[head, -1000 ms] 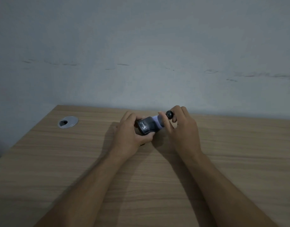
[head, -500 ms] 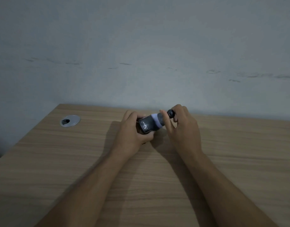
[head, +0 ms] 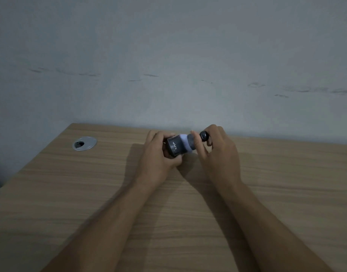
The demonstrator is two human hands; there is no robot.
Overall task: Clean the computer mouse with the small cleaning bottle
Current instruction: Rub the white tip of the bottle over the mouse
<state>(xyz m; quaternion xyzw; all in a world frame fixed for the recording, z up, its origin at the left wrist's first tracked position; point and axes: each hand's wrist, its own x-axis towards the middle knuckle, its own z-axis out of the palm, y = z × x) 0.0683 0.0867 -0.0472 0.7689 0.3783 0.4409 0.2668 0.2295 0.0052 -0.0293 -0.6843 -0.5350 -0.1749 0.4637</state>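
Observation:
My left hand [head: 158,154] grips a black computer mouse [head: 174,147] with pale lettering on it, held just above the wooden desk [head: 188,213] near its far edge. My right hand [head: 217,152] holds the small cleaning bottle [head: 191,142] lying sideways, its round black end [head: 204,135] between my fingers. The bottle's white end [head: 183,140] rests against the mouse. My fingers hide most of both objects.
A round silver cable grommet [head: 84,143] sits in the desk at the far left. A bare grey wall [head: 168,65] stands directly behind the desk. The desk's left edge runs diagonally from the far corner toward me.
Both hands have edged slightly toward the wall. The mouse has turned a little in my left hand, with the bottle still pressed to it.

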